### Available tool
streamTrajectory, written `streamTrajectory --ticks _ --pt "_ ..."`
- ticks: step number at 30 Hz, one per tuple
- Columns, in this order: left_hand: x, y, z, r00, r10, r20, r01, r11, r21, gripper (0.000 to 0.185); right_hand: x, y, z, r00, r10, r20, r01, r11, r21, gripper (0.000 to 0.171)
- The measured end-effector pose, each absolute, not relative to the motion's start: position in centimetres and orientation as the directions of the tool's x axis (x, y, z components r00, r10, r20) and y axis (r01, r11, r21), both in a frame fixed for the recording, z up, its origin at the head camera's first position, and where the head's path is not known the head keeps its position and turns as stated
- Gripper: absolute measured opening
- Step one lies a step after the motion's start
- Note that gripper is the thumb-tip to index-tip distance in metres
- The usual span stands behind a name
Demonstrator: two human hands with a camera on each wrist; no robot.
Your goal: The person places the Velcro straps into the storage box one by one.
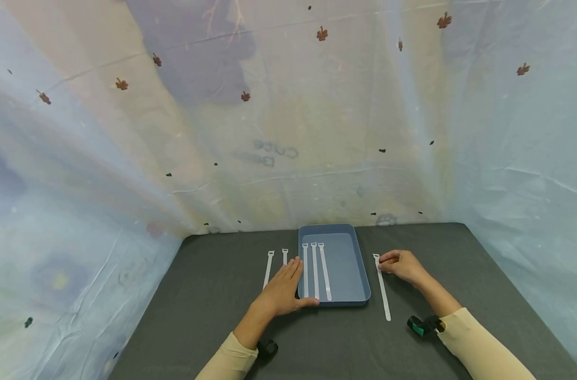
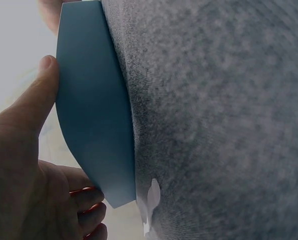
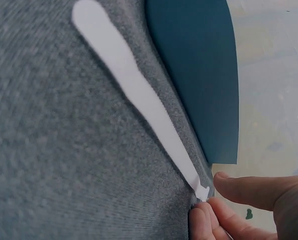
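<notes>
A blue tray (image 1: 347,264) stands on the dark table, with three white straps (image 1: 315,272) with slotted heads lying in its left part. My left hand (image 1: 282,290) rests against the tray's near left corner, its fingers extended along the left side and its thumb at the front rim. In the left wrist view, the thumb touches the rim of the tray (image 2: 93,100). Right of the tray, another white strap (image 1: 384,295) lies flat on the cloth. My right hand (image 1: 402,265) touches its head end with the fingertips; in the right wrist view the thumb (image 3: 249,191) stands apart from the strap (image 3: 156,117).
Two more white straps, one (image 1: 269,268) in full length and one (image 1: 285,255) partly hidden by my left hand, lie left of the tray. A dark grey cloth (image 1: 345,343) covers the table. Pale printed curtains (image 1: 326,132) hang behind and at both sides.
</notes>
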State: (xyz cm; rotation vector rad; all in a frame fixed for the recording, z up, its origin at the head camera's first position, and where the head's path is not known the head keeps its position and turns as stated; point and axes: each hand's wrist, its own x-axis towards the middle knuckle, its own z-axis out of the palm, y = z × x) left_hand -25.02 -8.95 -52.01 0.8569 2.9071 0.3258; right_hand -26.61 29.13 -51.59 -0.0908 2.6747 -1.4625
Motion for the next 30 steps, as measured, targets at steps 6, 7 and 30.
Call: streamTrajectory --ticks 6,7,30 --pt "-25.0 -9.0 -52.0 -0.84 0.542 -0.031 0.521 0.82 0.237 0.117 -26.8 29.1 -51.7 -0.996 -0.071 -0.056 0.009 0.544 -0.839 0.03" --pt "-25.0 -9.0 -52.0 -0.84 0.542 -0.03 0.521 0.82 0.238 0.117 -26.8 29.1 -51.8 -0.996 -0.066 -0.059 0.014 0.546 -0.837 0.03" --pt "-25.1 -9.0 -52.2 -0.839 0.543 -0.039 0.521 0.821 0.235 0.118 -27.7 28.6 -52.0 -0.997 -0.033 -0.073 0.04 0.588 -0.808 0.024"
